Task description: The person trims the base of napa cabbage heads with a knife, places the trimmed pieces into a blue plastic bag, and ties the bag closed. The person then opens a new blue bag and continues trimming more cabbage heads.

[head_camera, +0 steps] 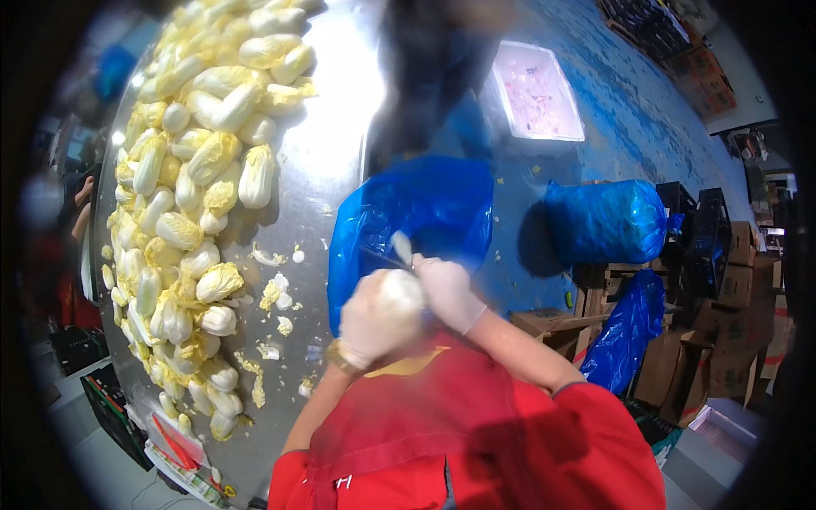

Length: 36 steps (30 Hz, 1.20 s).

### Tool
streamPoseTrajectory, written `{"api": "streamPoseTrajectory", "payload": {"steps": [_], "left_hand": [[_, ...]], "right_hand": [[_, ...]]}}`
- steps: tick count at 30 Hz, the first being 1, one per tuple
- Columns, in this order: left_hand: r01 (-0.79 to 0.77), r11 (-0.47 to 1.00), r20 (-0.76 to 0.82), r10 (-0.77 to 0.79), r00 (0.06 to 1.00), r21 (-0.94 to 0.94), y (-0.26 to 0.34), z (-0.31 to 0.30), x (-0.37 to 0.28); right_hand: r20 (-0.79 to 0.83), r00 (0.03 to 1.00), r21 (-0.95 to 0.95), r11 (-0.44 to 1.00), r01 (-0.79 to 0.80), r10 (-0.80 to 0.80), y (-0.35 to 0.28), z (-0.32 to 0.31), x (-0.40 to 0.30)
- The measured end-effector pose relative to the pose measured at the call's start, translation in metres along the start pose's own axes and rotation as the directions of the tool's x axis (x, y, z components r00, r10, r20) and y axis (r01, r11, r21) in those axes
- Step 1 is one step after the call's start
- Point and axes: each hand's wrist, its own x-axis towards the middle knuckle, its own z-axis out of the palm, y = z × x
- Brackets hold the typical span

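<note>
My left hand, in a pale disposable glove, holds a napa cabbage with its white base turned up. My right hand, gloved too, grips a knife whose blade lies beside the cabbage's base; the handle is mostly hidden by my fingers. Just beyond both hands hangs an open blue plastic bag at the table's edge. A long heap of trimmed napa cabbages covers the left part of the steel table. Leaf and core scraps are scattered between the heap and the bag.
A person in dark clothes stands across from me. A white foam box is on the blue floor at the upper right. To the right are a filled blue bag, black crates and cardboard boxes. Red-handled scissors or a similar tool lie lower left.
</note>
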Motion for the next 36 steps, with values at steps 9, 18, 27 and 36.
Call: {"api": "streamPoseTrajectory", "payload": {"steps": [9,18,27,36], "left_hand": [[0.446,0.668,0.179,-0.431,0.884,-0.596,-0.040,-0.007,-0.014],[0.421,0.572,0.239,-0.368,0.898,-0.704,-0.060,0.010,-0.017],[0.414,0.531,0.212,-0.400,0.892,-0.740,-0.058,0.012,-0.012],[0.352,0.125,0.278,-0.397,0.874,-0.928,-0.061,0.027,-0.020]], "right_hand": [[0.007,0.994,0.452,0.887,-0.097,0.105,0.006,-0.029,0.003],[0.485,0.875,0.833,0.311,-0.457,-0.013,-0.030,-0.062,0.021],[0.354,0.929,0.850,0.378,-0.366,0.104,-0.022,-0.050,0.017],[0.150,0.958,0.844,0.472,-0.253,0.244,-0.024,-0.032,0.013]]}}
